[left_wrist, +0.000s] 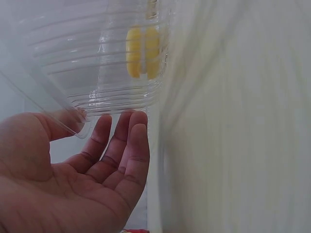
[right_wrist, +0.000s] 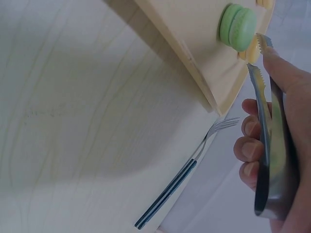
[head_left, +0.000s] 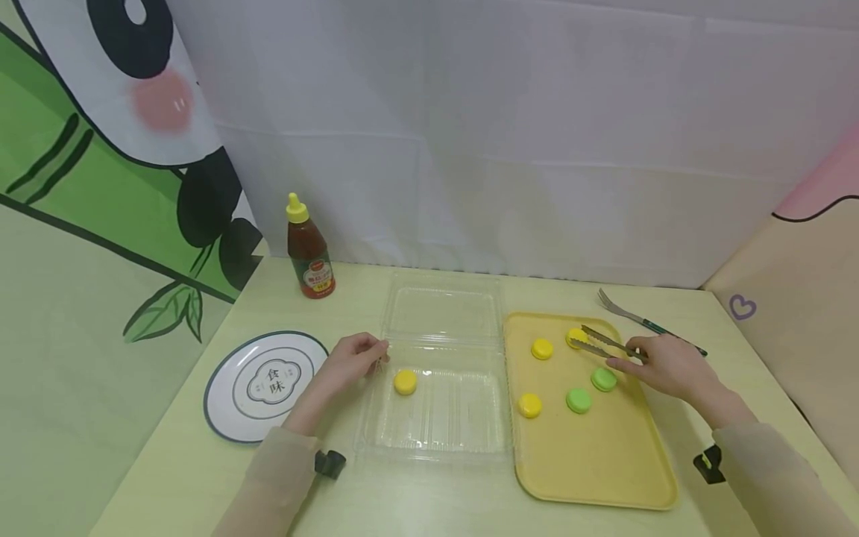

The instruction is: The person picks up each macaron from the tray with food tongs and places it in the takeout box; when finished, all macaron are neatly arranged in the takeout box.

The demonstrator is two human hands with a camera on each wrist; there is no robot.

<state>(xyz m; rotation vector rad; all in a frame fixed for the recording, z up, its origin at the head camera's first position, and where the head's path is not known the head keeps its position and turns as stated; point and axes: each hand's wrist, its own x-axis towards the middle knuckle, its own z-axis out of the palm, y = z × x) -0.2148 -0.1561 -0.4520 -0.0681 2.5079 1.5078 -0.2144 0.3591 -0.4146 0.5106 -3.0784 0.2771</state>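
Note:
My left hand (head_left: 356, 358) pinches the rim of a clear plastic clamshell box (head_left: 443, 403) at its left side, thumb on the flange and fingers against the wall. One yellow macaron (head_left: 406, 382) lies inside the box, near that hand. Metal tongs (right_wrist: 272, 145) are held in my right hand (head_left: 671, 367) over a yellow tray (head_left: 590, 462). Their spread tips are around or just above a yellow macaron (head_left: 576, 338) at the tray's back; contact is unclear. Also on the tray are two yellow macarons (head_left: 541, 348) and two green macarons (head_left: 579, 400).
A white plate (head_left: 228, 388) with a blue rim lies left of the box, partly behind my left forearm. Behind it stands a sauce bottle (head_left: 311, 253) with a yellow cap. A fork (head_left: 627, 313) lies beyond the tray, close to my right hand. The box lid (head_left: 443, 307) leans back, opened.

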